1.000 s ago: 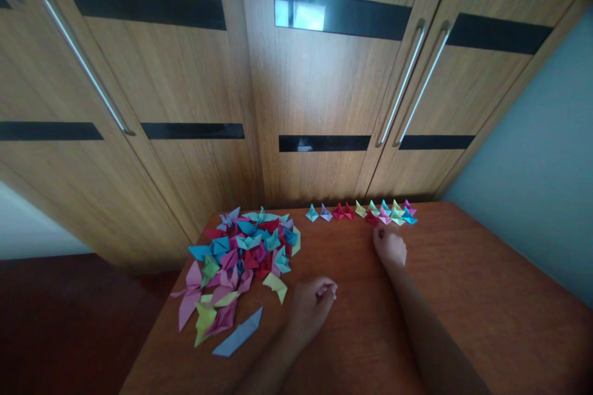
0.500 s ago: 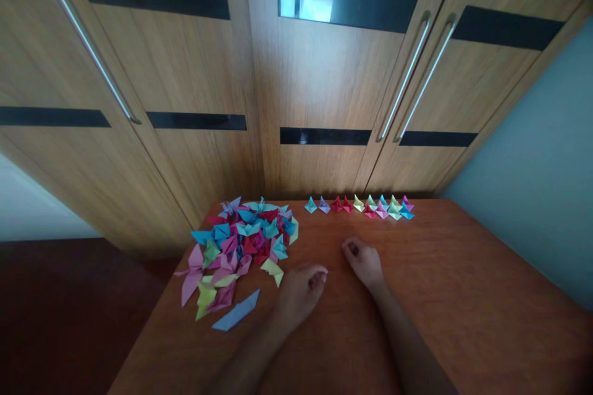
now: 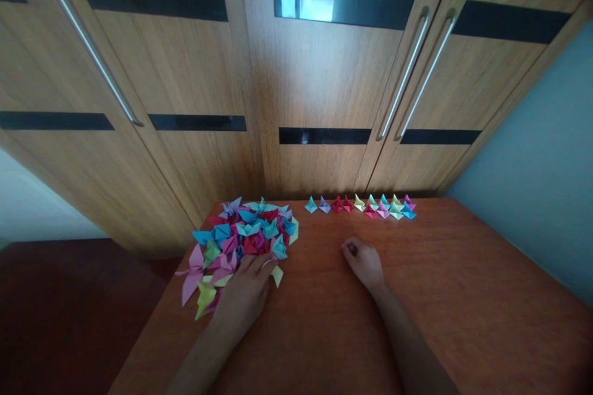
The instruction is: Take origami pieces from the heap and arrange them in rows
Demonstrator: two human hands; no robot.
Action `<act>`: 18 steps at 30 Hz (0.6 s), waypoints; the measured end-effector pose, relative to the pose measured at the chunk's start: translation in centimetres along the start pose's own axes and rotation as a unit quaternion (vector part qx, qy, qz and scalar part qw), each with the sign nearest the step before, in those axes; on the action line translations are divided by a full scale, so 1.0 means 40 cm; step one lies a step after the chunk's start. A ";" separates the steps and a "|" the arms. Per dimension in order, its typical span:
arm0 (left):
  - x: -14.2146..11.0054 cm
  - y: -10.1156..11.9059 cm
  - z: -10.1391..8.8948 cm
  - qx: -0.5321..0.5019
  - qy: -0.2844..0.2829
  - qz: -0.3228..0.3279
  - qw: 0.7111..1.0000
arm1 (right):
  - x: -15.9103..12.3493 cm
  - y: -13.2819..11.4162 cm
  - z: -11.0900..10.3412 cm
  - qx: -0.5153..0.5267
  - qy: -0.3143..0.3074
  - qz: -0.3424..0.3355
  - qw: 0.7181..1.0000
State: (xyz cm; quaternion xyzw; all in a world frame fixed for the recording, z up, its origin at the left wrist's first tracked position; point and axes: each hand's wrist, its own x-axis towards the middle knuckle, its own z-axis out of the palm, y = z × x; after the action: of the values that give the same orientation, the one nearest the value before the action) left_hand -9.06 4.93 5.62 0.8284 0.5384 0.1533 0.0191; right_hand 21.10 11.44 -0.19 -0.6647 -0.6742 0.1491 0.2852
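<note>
My left hand (image 3: 245,293) reaches over the near right part of a pile of folded paper pieces (image 3: 250,229), fingers stretched forward and a little apart. Its fingertips are at red and pink pieces; nothing shows held in it. A pale yellow folded piece (image 3: 277,275) pokes out beside the thumb side. My right hand (image 3: 365,262) rests on the table (image 3: 324,321) with its fingers curled closed, and no object shows in it. Beyond it, small folded paper boats (image 3: 382,210) in several colours stand in rows along the table's back edge.
A wooden wardrobe (image 3: 324,74) with metal handles (image 3: 407,74) stands right behind the table's back edge. A pale blue wall (image 3: 532,154) rises on the right. Dark floor (image 3: 69,308) lies beyond the table's left edge.
My left hand has moved left and forward from the table's middle onto the pile, and its fingers have opened out. It now hides the light blue folded strip. My right hand stays put.
</note>
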 end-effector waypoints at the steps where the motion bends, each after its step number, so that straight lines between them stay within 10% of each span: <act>1: -0.002 -0.003 0.005 0.003 -0.002 0.006 1.000 | 0.000 -0.001 -0.001 0.000 0.000 -0.001 1.000; 18: -0.014 0.009 0.010 0.026 0.005 0.005 1.000 | 0.002 -0.004 -0.003 -0.010 0.003 -0.009 1.000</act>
State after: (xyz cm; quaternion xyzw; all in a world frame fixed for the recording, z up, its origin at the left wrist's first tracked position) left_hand -8.85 4.34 5.16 0.8304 0.5385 0.1430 -0.0061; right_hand 21.05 11.50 0.01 -0.6622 -0.6807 0.1375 0.2815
